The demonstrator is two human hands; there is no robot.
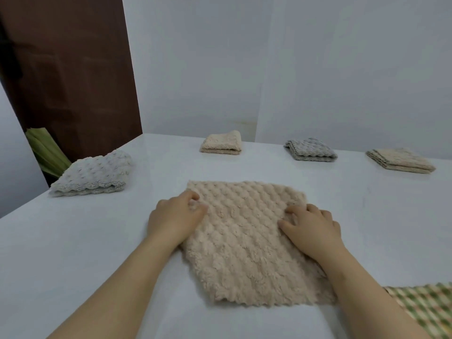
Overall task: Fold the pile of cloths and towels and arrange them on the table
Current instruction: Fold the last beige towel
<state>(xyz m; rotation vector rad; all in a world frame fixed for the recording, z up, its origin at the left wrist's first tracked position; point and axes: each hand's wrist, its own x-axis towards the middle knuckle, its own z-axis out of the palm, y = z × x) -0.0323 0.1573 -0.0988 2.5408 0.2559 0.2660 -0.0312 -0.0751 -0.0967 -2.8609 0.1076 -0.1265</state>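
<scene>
On the white bench (73, 241), the left hand (175, 216) pinches the beige cloth (244, 245) at its left edge; the right hand (311, 226) rests spread on it.

One view, worn on the head. It looks forward and down over the table (73, 241) from its near side, tilted so that the wall (342, 69) behind the table fills the upper half. Range is close: the left hand (176, 216) and right hand (313, 228) reach in from the bottom edge onto a cloth (244, 241) at centre. The lens is wide, and the table's sides splay outward. The table's near edge appears to lie just out of view.
</scene>
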